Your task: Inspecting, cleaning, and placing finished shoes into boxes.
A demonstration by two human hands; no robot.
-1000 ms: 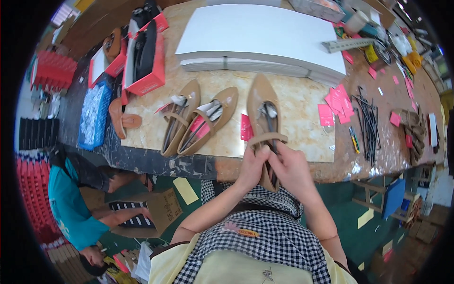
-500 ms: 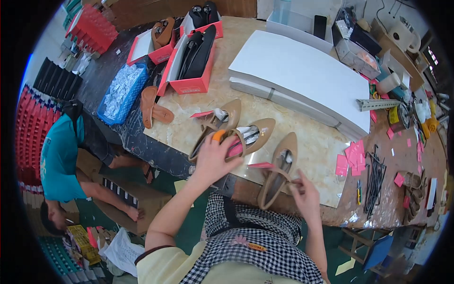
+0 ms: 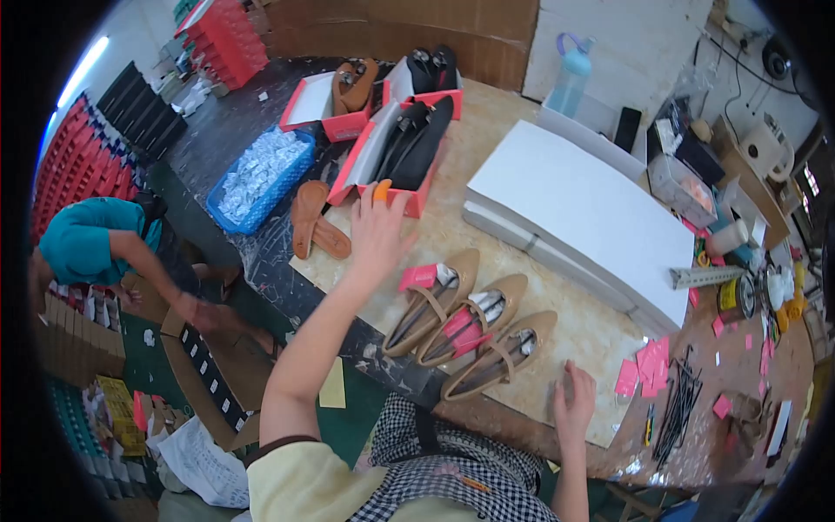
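One right hand point(image 3: 574, 404), loosely half-curled with nothing in it, hangs at four o'clock from the flats. Three tan strapped pointed-toe flats point(image 3: 507, 297) now sit grouped on the marbled board point(image 3: 591, 335); the third stood apart before. Left hand point(image 3: 381, 235), fingers loosely spread, no grip visible, has moved off them to ten-thirty, at the red shoebox point(image 3: 424, 199) holding black flats point(image 3: 430, 146); contact unclear. Handling seemingly shifted boxward.

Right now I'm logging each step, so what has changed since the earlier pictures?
The tan, pointed, strapped shoe was moved left beside two similar tan shoes and let go. The left hand reached forward and left to the red cardboard box holding black shoes; contact is unclear. The right hand is empty. The white sheet stack and blue plastic basket stayed put.
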